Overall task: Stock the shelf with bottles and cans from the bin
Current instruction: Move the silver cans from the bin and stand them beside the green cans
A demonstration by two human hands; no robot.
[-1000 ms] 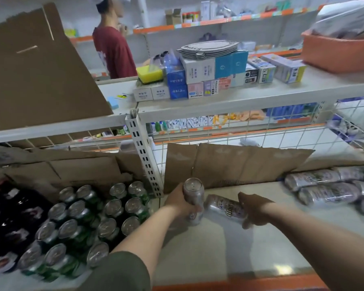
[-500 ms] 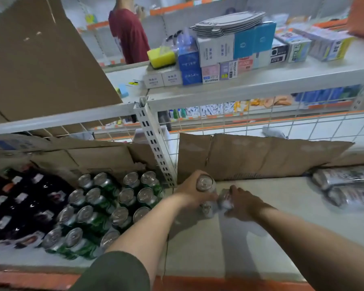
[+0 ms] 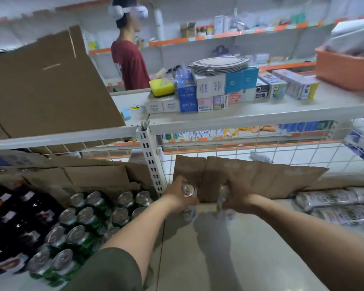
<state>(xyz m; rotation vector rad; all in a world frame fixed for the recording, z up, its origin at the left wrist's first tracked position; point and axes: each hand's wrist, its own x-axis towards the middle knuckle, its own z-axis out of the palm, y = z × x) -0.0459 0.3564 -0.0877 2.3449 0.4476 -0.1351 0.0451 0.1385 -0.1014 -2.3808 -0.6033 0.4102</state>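
A pale lower shelf (image 3: pixel 250 259) carried upright green cans (image 3: pixel 86 223) and dark bottles (image 3: pixel 19 223) at the left, silver cans (image 3: pixel 334 206) lying on their sides at the right, and flattened cardboard (image 3: pixel 261 181) propped against the wire mesh back (image 3: pixel 303 152). The upper shelf (image 3: pixel 261 116) held small boxes (image 3: pixel 214 91) and an orange tub (image 3: pixel 345 70).

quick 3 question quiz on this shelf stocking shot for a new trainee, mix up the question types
1. True or false: the green cans with silver tops lie on their sides.
2. What does the left hand grip? A) an upright silver drink can B) a dark glass bottle C) a yellow sponge
3. Short answer: are the silver cans lying on their sides to the person's left or right?

Key: 1 false, they stand upright; 2 A; 3 right.
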